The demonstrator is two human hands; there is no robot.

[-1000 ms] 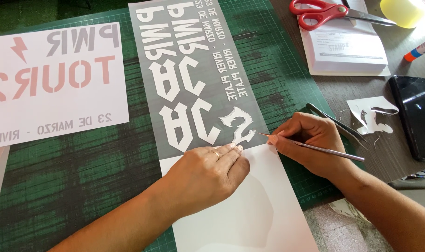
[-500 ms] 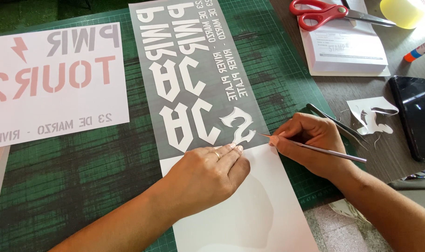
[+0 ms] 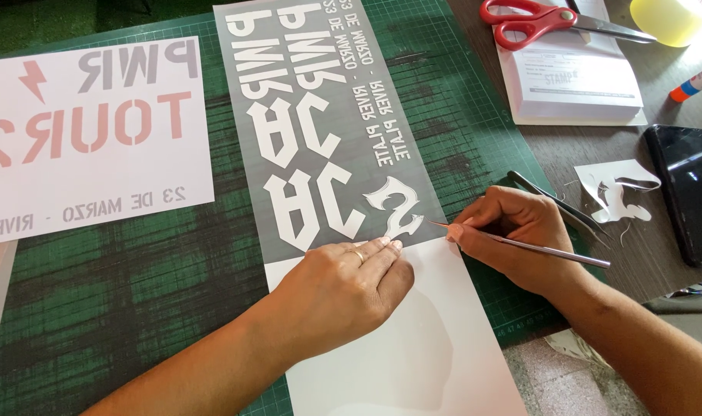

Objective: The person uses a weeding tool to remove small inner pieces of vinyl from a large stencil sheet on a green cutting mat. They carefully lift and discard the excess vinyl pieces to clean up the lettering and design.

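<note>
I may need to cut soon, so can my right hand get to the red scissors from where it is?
Probably yes: the right hand holds a thin tool, and only open mat lies between it and the red scissors.

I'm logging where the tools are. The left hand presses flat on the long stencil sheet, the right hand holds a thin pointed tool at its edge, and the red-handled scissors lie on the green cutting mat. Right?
Not quite: in the head view the red-handled scissors lie on a white pad of paper beside the green cutting mat, not on it. The left hand does press the stencil sheet, and the right hand holds the thin tool.
</note>
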